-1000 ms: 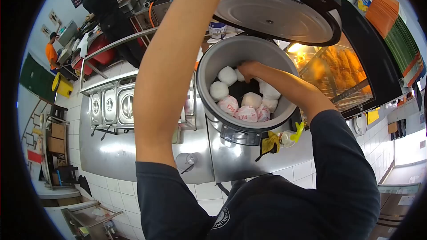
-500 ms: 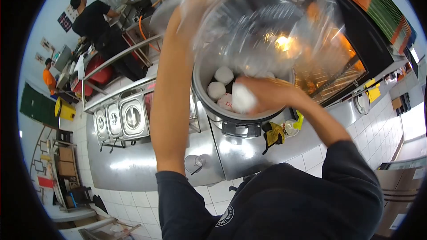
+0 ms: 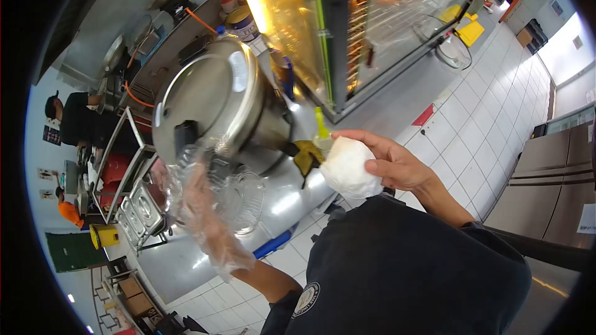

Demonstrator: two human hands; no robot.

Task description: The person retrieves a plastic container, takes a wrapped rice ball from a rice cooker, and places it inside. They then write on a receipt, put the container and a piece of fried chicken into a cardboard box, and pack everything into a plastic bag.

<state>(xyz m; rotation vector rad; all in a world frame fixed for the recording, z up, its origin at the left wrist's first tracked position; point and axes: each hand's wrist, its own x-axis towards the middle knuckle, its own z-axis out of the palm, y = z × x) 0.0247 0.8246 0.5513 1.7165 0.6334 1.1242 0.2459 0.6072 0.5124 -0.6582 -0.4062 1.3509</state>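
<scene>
A white, round, paper-wrapped ball (image 3: 351,167) sits in my bare right hand (image 3: 394,164), thumb on its near side and fingers round its far side. My left hand (image 3: 202,192) wears a loose clear plastic glove and is smeared by motion. It is at the front of a large rice cooker (image 3: 267,124), close below the black latch. The cooker's steel lid (image 3: 198,96) is down, so its inside is hidden. A clear plastic container (image 3: 245,201) overlaps the gloved hand's right side; I cannot tell whether that hand holds it.
Beside the cooker lie a yellow-and-black cloth (image 3: 307,158) and a lime-green handled item (image 3: 321,123). A lit glass display cabinet (image 3: 385,31) stands behind. Lidded steel pans (image 3: 143,205) are at the left. Two people work farther back left, one in black (image 3: 77,115), one in orange (image 3: 70,213).
The cooker, open before with several white balls inside, is now covered. My right hand has lifted one ball out toward my body. My left hand has come down; the view has turned right.
</scene>
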